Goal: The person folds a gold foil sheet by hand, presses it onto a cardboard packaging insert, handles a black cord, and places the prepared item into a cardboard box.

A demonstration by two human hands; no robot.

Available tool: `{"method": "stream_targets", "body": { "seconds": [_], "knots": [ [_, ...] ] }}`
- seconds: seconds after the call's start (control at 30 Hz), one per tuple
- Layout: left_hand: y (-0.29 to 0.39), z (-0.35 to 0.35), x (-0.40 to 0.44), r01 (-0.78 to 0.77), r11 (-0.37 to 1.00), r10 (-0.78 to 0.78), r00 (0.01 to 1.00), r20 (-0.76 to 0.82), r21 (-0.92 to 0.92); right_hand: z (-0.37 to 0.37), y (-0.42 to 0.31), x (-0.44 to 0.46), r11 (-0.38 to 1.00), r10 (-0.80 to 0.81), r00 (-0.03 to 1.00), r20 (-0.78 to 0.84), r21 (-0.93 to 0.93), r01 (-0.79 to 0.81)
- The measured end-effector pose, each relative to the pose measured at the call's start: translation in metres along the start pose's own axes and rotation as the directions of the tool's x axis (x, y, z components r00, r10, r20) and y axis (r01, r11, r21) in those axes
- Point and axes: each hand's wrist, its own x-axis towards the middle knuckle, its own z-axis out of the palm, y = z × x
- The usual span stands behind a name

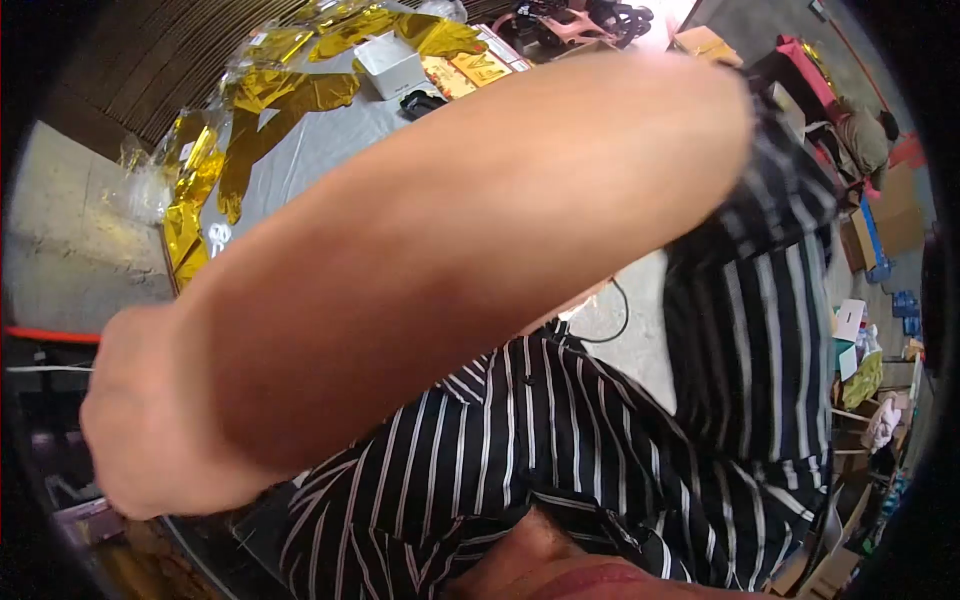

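Observation:
My right forearm, bare below a black-and-white striped sleeve (750, 340), stretches across the view from the upper right to the lower left. At its far end my right hand (150, 420) is blurred by motion. Its back shows and its fingers are hidden, so any held thing cannot be made out. The hand is near a red-orange edge (50, 334) and a white cord (50, 369) at the far left. A small strip of skin shows beneath the forearm near the middle; what it belongs to is unclear. My left hand is not visible.
Gold foil pieces (237, 150) lie on a grey-covered table (290, 165) with a white box (390, 66) and a patterned carton (470, 72). A dark cable (625, 315) loops below the forearm. Cardboard boxes (895, 210) and blue items (905, 305) stand at the right.

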Motion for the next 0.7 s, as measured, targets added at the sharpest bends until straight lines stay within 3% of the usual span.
{"method": "stream_targets", "body": {
  "seconds": [0.1,0.13,0.17,0.2,0.27,0.3,0.33,0.37,0.4,0.43,0.47,0.5,0.57,0.63,0.67,0.7],
  "knots": [
    [0.071,-0.051,0.014,0.0,0.977,-0.035,0.987,-0.157,-0.214,0.013,0.006,-0.004,1.0,-0.023,0.999,-0.049,0.019,0.024],
    [0.099,-0.066,0.01,0.066,0.97,-0.11,0.977,-0.181,-0.236,0.014,0.007,-0.002,0.999,-0.028,0.998,-0.064,0.015,0.029],
    [0.127,-0.083,0.008,0.128,0.958,-0.181,0.964,-0.197,-0.255,0.004,0.004,-0.008,0.908,0.416,0.857,0.303,-0.185,-0.376],
    [0.15,-0.099,0.001,0.069,0.98,-0.102,0.98,-0.173,-0.186,0.031,0.028,-0.056,0.88,0.45,0.891,0.066,-0.205,-0.429],
    [0.191,-0.119,-0.006,-0.069,0.977,0.101,0.983,-0.154,0.201,0.046,0.045,-0.136,0.767,0.612,0.787,-0.078,-0.184,-0.615],
    [0.208,-0.123,-0.014,-0.107,0.983,0.128,0.981,-0.144,0.146,0.058,0.038,-0.164,0.659,0.71,0.691,-0.133,-0.222,-0.719],
    [0.218,-0.132,-0.01,-0.317,0.88,0.372,0.923,-0.099,0.352,0.071,0.029,-0.188,0.508,0.833,0.537,-0.133,-0.204,-0.837],
    [0.222,-0.139,-0.013,-0.476,0.703,0.569,0.822,-0.017,0.528,0.079,0.019,-0.2,0.396,0.917,0.399,0.021,-0.179,-0.901],
    [0.235,-0.144,-0.017,-0.457,0.698,0.531,0.847,0.029,0.551,0.083,0.01,-0.209,0.279,0.952,0.246,0.183,-0.179,-0.943],
    [0.238,-0.148,-0.016,-0.453,0.704,0.531,0.847,0.018,0.546,0.089,-0.005,-0.218,0.213,0.961,0.205,0.188,-0.026,-0.977],
    [0.239,-0.154,-0.013,-0.484,0.636,0.572,0.819,0.054,0.6,0.097,-0.021,-0.219,0.139,0.966,0.164,0.201,0.132,-0.981],
    [0.24,-0.158,-0.011,-0.509,0.565,0.605,0.791,0.094,0.649,0.093,-0.039,-0.208,-0.234,0.921,0.001,0.39,0.555,-0.798],
    [0.245,-0.164,-0.011,-0.476,0.566,0.579,0.811,0.088,0.673,0.109,-0.061,-0.213,-0.416,0.883,0.01,0.469,0.791,-0.448],
    [0.247,-0.162,-0.012,-0.391,0.815,0.387,0.917,0.102,0.427,0.125,-0.072,-0.223,-0.375,0.927,-0.083,0.367,0.883,-0.283],
    [0.248,-0.159,-0.018,-0.219,0.945,0.197,0.974,0.112,0.241,0.128,-0.075,-0.22,-0.259,0.96,-0.174,0.217,0.927,-0.271],
    [0.245,-0.157,-0.02,-0.028,0.997,0.01,0.973,0.233,0.071,0.134,-0.076,-0.227,-0.211,0.958,-0.243,0.154,0.95,-0.23]
  ]
}}
